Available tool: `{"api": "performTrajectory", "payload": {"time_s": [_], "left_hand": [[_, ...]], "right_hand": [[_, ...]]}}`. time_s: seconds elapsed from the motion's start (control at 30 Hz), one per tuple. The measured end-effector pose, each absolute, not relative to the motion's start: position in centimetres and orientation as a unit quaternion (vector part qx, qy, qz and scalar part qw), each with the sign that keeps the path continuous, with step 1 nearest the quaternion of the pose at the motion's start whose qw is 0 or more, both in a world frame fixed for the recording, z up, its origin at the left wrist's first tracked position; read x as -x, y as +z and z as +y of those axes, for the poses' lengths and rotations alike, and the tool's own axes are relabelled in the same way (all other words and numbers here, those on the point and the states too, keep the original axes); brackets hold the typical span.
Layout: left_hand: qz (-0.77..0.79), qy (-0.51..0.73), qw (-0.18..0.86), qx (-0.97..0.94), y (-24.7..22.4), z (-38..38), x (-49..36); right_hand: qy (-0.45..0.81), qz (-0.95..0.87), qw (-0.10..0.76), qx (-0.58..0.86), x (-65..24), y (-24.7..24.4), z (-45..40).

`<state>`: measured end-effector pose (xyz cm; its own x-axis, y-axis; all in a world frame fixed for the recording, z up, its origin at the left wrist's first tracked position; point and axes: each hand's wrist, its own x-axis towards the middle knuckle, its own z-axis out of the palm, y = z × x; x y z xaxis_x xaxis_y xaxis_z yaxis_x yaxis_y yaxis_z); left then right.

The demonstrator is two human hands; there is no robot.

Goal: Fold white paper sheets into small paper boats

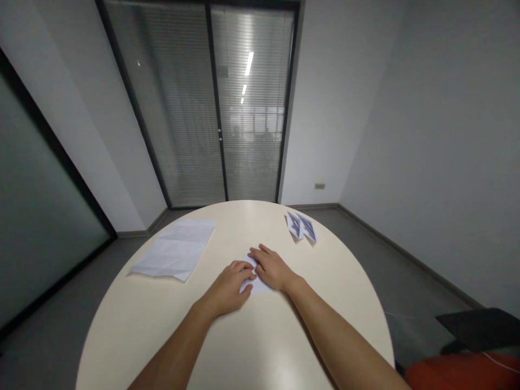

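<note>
A small piece of white paper (259, 286) lies flat on the round cream table (244, 336), partly covered by both hands. My left hand (231, 287) rests on its left side with the fingers apart. My right hand (273, 266) lies across its upper right part, fingers spread and palm down. The fingertips of the two hands are close together over the paper, and the part beneath them is hidden.
A larger creased white sheet (174, 249) lies at the table's left. Folded paper pieces with dark printing (307, 227) stand at the back right. A red chair (459, 372) is beyond the right edge.
</note>
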<state>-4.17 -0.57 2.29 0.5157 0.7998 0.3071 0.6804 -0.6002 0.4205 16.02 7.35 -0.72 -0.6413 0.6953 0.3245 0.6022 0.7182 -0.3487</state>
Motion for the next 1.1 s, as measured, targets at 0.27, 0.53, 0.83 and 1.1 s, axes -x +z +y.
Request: {"api": "performTrajectory", "payload": {"time_s": [0.27,0.53,0.83,1.1], "left_hand": [[0.431,0.239,0.118,-0.862,2.0,-0.5,4.3],[0.460,0.235,0.080,-0.852,1.0,0.2,4.7],[0.526,0.204,0.044,-0.825,0.7,0.2,4.8],[0.578,0.164,-0.008,-0.800,0.9,0.6,4.7]], "right_hand": [[0.103,-0.909,0.218,0.340,-16.3,-0.8,7.5],[0.082,-0.920,0.220,0.312,-16.3,0.4,7.1],[0.056,-0.922,0.197,0.328,-16.4,1.6,5.9],[0.061,-0.918,0.177,0.350,-16.1,2.4,5.3]]}}
